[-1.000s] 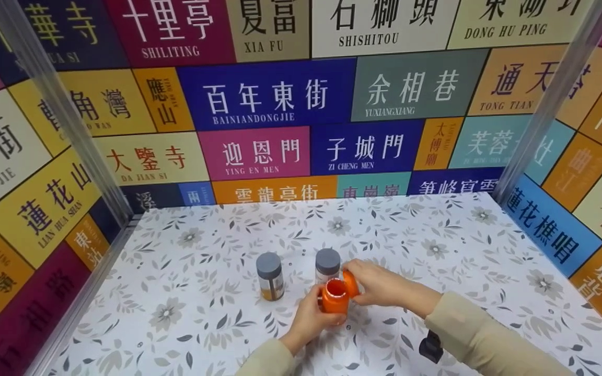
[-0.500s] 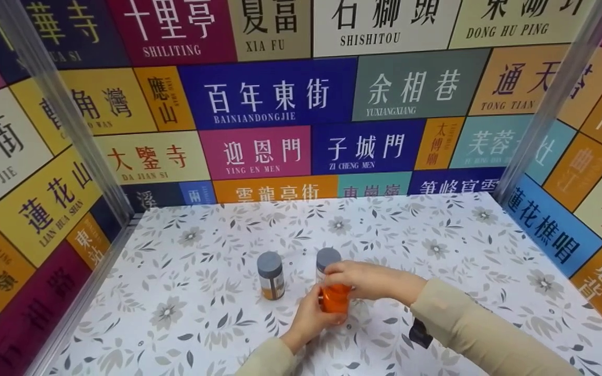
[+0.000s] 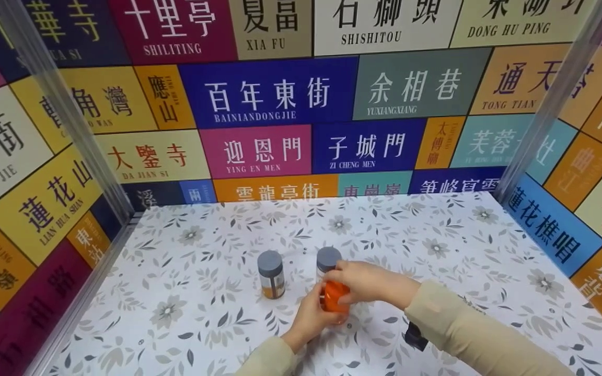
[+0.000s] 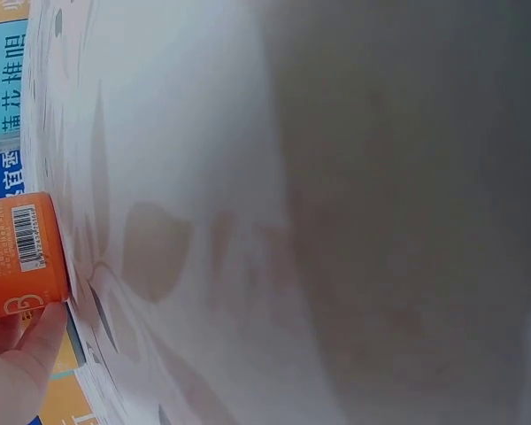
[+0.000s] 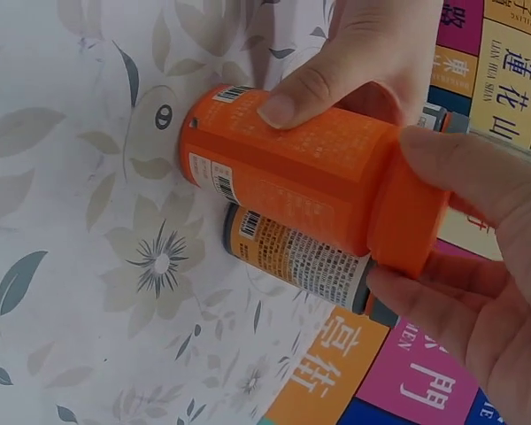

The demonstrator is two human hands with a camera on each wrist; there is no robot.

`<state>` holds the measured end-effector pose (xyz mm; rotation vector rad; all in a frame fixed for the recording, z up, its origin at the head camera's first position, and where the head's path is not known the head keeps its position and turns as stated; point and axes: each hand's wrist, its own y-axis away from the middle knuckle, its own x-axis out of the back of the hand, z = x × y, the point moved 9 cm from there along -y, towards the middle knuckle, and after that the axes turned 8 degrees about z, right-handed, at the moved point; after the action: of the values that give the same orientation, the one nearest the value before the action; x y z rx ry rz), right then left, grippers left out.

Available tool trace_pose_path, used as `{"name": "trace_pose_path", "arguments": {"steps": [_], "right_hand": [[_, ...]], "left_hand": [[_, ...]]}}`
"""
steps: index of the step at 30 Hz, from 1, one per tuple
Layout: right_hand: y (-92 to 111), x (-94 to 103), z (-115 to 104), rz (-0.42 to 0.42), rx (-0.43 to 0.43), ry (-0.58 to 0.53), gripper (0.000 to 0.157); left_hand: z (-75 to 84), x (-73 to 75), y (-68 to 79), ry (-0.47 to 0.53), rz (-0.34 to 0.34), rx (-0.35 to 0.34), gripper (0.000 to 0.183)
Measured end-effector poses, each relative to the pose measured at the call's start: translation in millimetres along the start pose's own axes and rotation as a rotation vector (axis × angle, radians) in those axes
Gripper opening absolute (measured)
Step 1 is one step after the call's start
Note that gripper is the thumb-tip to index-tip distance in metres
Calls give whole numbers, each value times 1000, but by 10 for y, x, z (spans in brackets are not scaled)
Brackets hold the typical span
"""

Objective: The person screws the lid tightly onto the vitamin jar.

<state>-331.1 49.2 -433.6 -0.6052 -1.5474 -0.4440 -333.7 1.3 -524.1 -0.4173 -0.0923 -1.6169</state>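
Note:
An orange plastic bottle [image 3: 336, 298] stands on the floral-patterned table. My left hand [image 3: 309, 314] grips its body from the left, thumb along the near side. In the right wrist view, the bottle [image 5: 283, 168] shows printed labels and barcodes, and its orange cap [image 5: 407, 217] sits over the mouth. My right hand [image 3: 366, 282] pinches that cap between thumb and fingers, reaching over the bottle's top from the right. The left wrist view catches just the bottle's lower part [image 4: 22, 252] and some fingers.
A grey-capped jar [image 3: 271, 275] stands left of the bottle. Another grey-capped jar [image 3: 328, 257] is right behind the bottle, partly hidden by my right hand. Coloured sign panels [image 3: 267, 94] line the walls round the table [image 3: 217, 324].
One second ago the bottle's mouth was uncovered and my right hand held the cap beside it. The cap has moved left onto the mouth; my left hand keeps its grip.

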Motion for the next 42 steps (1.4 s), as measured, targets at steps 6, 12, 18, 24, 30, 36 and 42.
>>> {"name": "trace_pose_path", "arguments": {"steps": [6,12,18,24,30,36,42], "right_hand": [[-27,-12,67,62,-137,70,46],[31,89,48,25,-61,-19,53],[106,158,-180,-21,272,-35,56],[60,127,-186,-23,250,-18,50],[41,37,-16,-114,-8,-55,40],[18,36,54,-32,-107,-14,42],[27,40,68,3,-165,18,49]], "left_hand": [[-35,8,-2,-6,-5,22,56],[-35,-2,7,34,-15,31,56],[0,9,18,20,-6,8,58],[-28,-2,4,13,-9,22,57],[-29,-6,-6,-2,-7,12,56],[169,56,55,14,-6,9,54],[252,94,79,20,-6,10,51]]}}
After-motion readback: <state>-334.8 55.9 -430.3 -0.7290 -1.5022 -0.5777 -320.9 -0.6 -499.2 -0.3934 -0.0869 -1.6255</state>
